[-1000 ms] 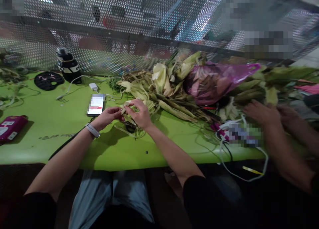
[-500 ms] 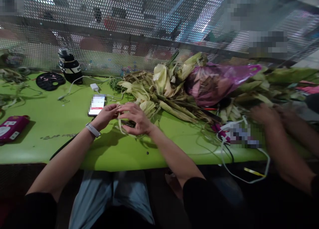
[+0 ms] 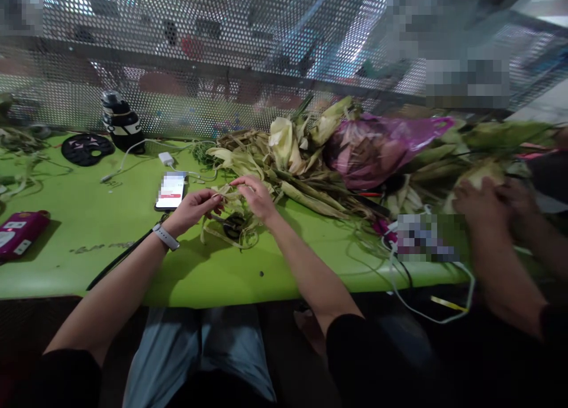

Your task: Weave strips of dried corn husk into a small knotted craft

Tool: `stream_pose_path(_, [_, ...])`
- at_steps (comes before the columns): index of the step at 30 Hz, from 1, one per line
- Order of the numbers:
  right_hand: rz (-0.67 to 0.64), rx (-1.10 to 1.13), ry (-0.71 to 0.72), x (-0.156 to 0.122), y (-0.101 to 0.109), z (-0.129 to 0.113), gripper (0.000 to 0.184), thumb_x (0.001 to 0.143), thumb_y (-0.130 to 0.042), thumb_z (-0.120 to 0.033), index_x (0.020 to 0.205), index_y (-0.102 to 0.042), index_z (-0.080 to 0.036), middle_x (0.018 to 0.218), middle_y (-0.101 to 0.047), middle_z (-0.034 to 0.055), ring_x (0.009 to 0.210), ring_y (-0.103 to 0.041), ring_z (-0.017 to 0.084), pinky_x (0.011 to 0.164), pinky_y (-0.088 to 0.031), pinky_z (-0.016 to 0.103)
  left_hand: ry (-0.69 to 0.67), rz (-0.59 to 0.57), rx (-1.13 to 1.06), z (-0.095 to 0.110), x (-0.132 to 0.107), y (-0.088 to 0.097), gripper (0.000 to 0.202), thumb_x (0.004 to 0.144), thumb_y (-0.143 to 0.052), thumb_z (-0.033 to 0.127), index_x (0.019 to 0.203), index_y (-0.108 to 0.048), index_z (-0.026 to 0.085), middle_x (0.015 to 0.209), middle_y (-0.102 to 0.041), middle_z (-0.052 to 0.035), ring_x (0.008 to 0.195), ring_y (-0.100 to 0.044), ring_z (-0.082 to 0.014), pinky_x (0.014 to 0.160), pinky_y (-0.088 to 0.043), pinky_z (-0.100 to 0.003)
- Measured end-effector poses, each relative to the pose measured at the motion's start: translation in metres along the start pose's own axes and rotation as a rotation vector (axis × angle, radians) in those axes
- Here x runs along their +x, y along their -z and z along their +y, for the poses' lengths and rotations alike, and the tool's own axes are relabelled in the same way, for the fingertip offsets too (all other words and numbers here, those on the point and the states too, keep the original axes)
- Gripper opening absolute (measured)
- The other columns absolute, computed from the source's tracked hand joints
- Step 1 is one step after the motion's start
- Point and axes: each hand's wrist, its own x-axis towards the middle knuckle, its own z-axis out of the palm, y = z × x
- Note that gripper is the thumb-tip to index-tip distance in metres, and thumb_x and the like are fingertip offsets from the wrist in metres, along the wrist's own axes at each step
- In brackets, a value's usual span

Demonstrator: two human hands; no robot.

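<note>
Over the middle of the green table (image 3: 110, 218), the left hand (image 3: 198, 209) pinches a pale husk strip (image 3: 228, 196) between thumb and fingers, while the right hand (image 3: 256, 199), fingers narrow, holds it from the right. Curled strips (image 3: 249, 238) lie just nearer; a lit phone (image 3: 171, 191) lies left, a husk heap (image 3: 284, 153) far right, touching a purple bag (image 3: 370, 150).

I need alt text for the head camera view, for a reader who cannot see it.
A person's left hand and right hand handle pale strips over a green table, beside a lit phone. Beyond them lie heaped husks and a pink plastic bag.
</note>
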Motion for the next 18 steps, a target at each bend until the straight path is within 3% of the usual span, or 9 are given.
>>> stream_pose_path(4, [0.009,0.048,-0.003,0.001,0.001,0.002,0.019,0.082,-0.049,-0.025,0.086,-0.068,-0.020,0.096,-0.066,0.0026,0.098,-0.059,0.019,0.093,-0.044,0.036,0.031,0.031,-0.090,0.000,-0.001,0.001,0.031,0.078,-0.068,0.045,0.088,-0.067,0.015,0.079,-0.070,-0.0053,0.072,-0.066,-0.0141,0.063,-0.054,-0.025])
stream_pose_path(10, [0.129,-0.028,0.111,-0.002,0.002,-0.011,0.015,0.084,-0.050,-0.026,0.085,-0.064,-0.022,0.091,-0.064,0.0040,0.094,-0.059,0.020,0.090,-0.046,0.038,0.116,0.105,-0.260,-0.003,0.001,0.002,0.033,0.074,-0.074,0.042,0.092,-0.068,0.015,0.080,-0.072,-0.0058,0.077,-0.069,-0.0172,0.069,-0.058,-0.031])
stream_pose_path(13, [0.168,-0.135,0.234,-0.004,0.003,-0.013,0.016,0.081,-0.051,-0.023,0.092,-0.063,-0.022,0.095,-0.063,0.0066,0.098,-0.058,0.023,0.091,-0.046,0.042,0.143,0.124,-0.299,-0.001,0.001,0.002,0.036,0.072,-0.075,0.042,0.094,-0.068,0.014,0.079,-0.072,-0.0063,0.075,-0.069,-0.0170,0.070,-0.058,-0.032])
stream_pose_path(15, [0.133,-0.219,0.347,-0.006,0.003,-0.013,0.022,0.078,-0.053,-0.021,0.098,-0.062,-0.022,0.102,-0.061,0.0079,0.104,-0.056,0.025,0.096,-0.044,0.045,0.139,0.131,-0.298,0.000,0.001,0.002,0.035,0.073,-0.075,0.040,0.094,-0.069,0.014,0.081,-0.073,-0.0066,0.078,-0.070,-0.0173,0.074,-0.057,-0.033])
stream_pose_path(18, [-0.028,-0.316,0.476,-0.008,0.001,-0.015,0.035,0.075,-0.055,-0.017,0.109,-0.059,-0.025,0.121,-0.057,0.0075,0.121,-0.048,0.027,0.105,-0.038,0.049,0.105,0.128,-0.279,-0.001,0.000,0.003,0.032,0.074,-0.075,0.039,0.094,-0.069,0.015,0.086,-0.073,-0.0067,0.083,-0.069,-0.0175,0.078,-0.056,-0.033])
